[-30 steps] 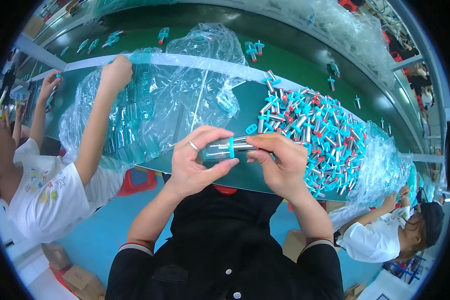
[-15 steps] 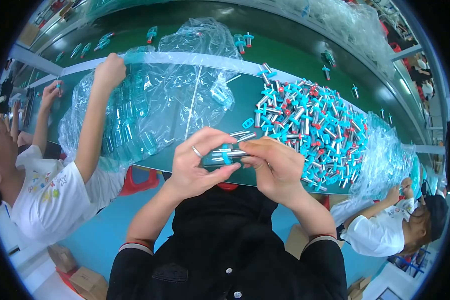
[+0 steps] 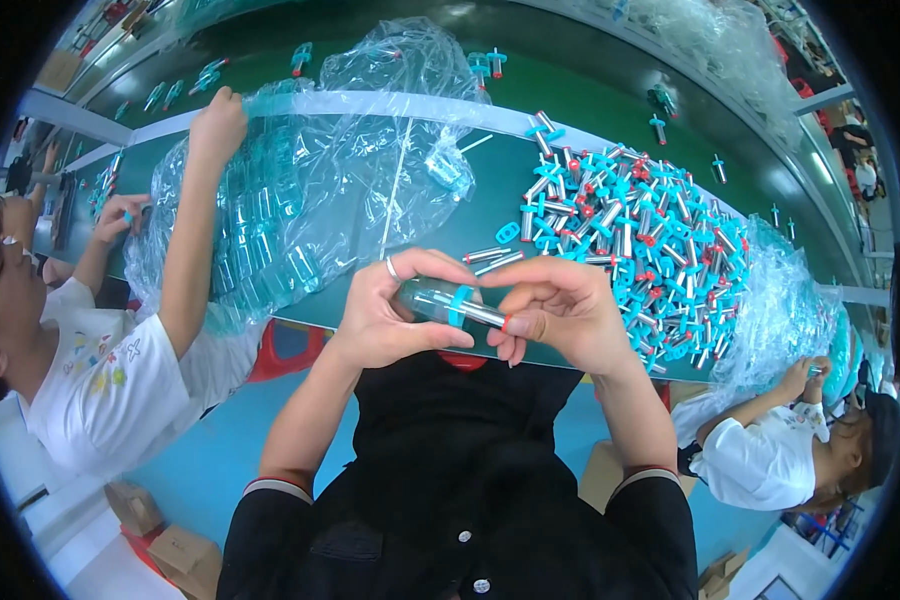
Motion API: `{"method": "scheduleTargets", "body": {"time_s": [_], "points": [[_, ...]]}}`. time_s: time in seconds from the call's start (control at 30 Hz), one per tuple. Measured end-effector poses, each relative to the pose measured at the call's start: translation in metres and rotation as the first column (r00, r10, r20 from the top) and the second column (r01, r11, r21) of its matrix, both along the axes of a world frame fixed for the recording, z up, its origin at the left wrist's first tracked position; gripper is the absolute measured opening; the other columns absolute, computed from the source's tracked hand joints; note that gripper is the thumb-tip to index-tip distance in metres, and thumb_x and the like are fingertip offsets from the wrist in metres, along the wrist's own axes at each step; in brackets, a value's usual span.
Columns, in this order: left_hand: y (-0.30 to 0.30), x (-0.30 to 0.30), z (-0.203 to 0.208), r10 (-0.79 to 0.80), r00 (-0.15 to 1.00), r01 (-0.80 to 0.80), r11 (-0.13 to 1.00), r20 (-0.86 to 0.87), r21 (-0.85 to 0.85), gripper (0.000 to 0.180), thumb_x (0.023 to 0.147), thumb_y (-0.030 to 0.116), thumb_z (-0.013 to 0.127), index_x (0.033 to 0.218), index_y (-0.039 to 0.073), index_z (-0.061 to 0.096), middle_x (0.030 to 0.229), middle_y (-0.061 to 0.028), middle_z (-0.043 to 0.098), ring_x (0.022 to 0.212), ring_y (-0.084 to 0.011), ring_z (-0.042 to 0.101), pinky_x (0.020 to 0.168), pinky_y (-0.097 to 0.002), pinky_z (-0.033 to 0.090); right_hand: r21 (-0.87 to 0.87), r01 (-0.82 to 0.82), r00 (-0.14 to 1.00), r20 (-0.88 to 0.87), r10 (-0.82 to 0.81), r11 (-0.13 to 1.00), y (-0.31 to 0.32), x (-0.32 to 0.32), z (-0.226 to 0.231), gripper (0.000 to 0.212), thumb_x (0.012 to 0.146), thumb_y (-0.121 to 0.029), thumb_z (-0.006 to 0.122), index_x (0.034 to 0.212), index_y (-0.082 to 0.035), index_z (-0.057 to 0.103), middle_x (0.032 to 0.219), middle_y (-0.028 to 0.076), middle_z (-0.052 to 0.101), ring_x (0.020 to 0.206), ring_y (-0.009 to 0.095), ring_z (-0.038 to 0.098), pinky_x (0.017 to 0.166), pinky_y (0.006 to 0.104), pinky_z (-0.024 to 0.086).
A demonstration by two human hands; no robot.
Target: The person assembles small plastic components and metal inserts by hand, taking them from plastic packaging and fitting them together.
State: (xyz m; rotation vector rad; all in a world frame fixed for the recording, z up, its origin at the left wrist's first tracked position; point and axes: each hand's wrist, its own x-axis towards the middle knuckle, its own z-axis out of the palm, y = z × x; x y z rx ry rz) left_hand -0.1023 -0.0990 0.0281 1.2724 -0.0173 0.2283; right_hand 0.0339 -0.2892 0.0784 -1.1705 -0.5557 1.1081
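My left hand (image 3: 368, 318), with a ring on one finger, is closed around a clear greenish plastic shell (image 3: 425, 298). A teal collar (image 3: 459, 306) sits at the shell's right end. Through the collar runs a silver tube with a red tip (image 3: 486, 314), tilted slightly down to the right. The thumb and fingers of my right hand (image 3: 580, 315) pinch the tube near that tip. Just beyond my hands, a couple of silver tubes (image 3: 490, 256) lie on the green tabletop (image 3: 440, 235).
A big heap of silver tubes with teal collars (image 3: 630, 225) lies to the right. Clear shells in a plastic bag (image 3: 260, 220) fill the left. Beyond a white rail (image 3: 360, 103), a green belt (image 3: 560, 60) carries scattered assemblies. Co-workers (image 3: 110, 380) sit on both sides.
My right hand has drawn back a little to the right, and more of the tube with its red tip shows out of the collar. The left co-worker's near hand has risen slightly.
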Motion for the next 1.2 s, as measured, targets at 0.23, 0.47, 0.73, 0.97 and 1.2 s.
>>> {"method": "scheduleTargets", "body": {"time_s": [0.23, 0.47, 0.73, 0.97, 1.2], "points": [[-0.003, -0.001, 0.004, -0.027, 0.999, 0.027, 1.000, 0.028, 0.011, 0.049, 0.068, -0.001, 0.089, 0.112, -0.001, 0.067, 0.113, -0.0123, 0.068, 0.103, -0.0187, 0.066, 0.089, -0.0312, 0.051, 0.091, -0.027, 1.000, 0.009, 0.026, 0.995, -0.013, -0.011, -0.007, 0.019, 0.092, 0.012, 0.059, 0.108, 0.008, 0.069, 0.087, 0.016, 0.069, 0.072, 0.021, 0.071, 0.064, 0.0293, 0.060], [-0.007, -0.001, 0.011, -0.041, 0.999, 0.039, 0.996, 0.021, 0.084, 0.047, 0.067, 0.002, 0.090, 0.109, 0.000, 0.068, 0.111, -0.0137, 0.069, 0.100, -0.0200, 0.068, 0.086, -0.0319, 0.053, 0.156, 0.014, 1.000, 0.006, -0.015, 0.988, -0.018, -0.020, -0.008, 0.019, 0.094, 0.012, 0.056, 0.108, 0.008, 0.069, 0.089, 0.017, 0.067, 0.074, 0.022, 0.071, 0.065, 0.0300, 0.060], [-0.010, 0.000, 0.014, -0.050, 0.996, 0.036, 0.984, 0.074, 0.175, 0.050, 0.065, -0.003, 0.089, 0.109, -0.003, 0.066, 0.107, -0.0206, 0.068, 0.095, -0.0238, 0.068, 0.081, -0.0349, 0.055, 0.159, 0.056, 0.998, 0.006, -0.058, 0.986, -0.019, -0.025, -0.009, 0.012, 0.093, 0.008, 0.062, 0.103, 0.010, 0.067, 0.089, 0.020, 0.066, 0.068, 0.026, 0.071, 0.059, 0.0323, 0.060], [-0.014, 0.001, 0.010, -0.057, 0.995, 0.041, 0.982, 0.079, 0.184, 0.046, 0.068, 0.006, 0.090, 0.109, 0.001, 0.068, 0.107, -0.0154, 0.071, 0.096, -0.0227, 0.070, 0.082, -0.0324, 0.053, 0.209, 0.069, 0.997, 0.008, -0.072, 0.976, -0.024, -0.028, -0.019, 0.012, 0.093, 0.007, 0.062, 0.104, 0.009, 0.066, 0.091, 0.020, 0.066, 0.068, 0.026, 0.070, 0.059, 0.0324, 0.060], [-0.016, 0.001, 0.006, -0.099, 0.994, 0.087, 0.976, 0.053, 0.201, 0.045, 0.070, 0.007, 0.089, 0.109, 0.003, 0.068, 0.107, -0.0140, 0.071, 0.095, -0.0222, 0.071, 0.081, -0.0318, 0.054, 0.212, 0.083, 0.994, -0.091, -0.064, 0.974, -0.030, -0.028, -0.028, 0.011, 0.094, 0.006, 0.062, 0.104, 0.009, 0.065, 0.089, 0.020, 0.066, 0.067, 0.025, 0.069, 0.059, 0.0330, 0.059]]}}
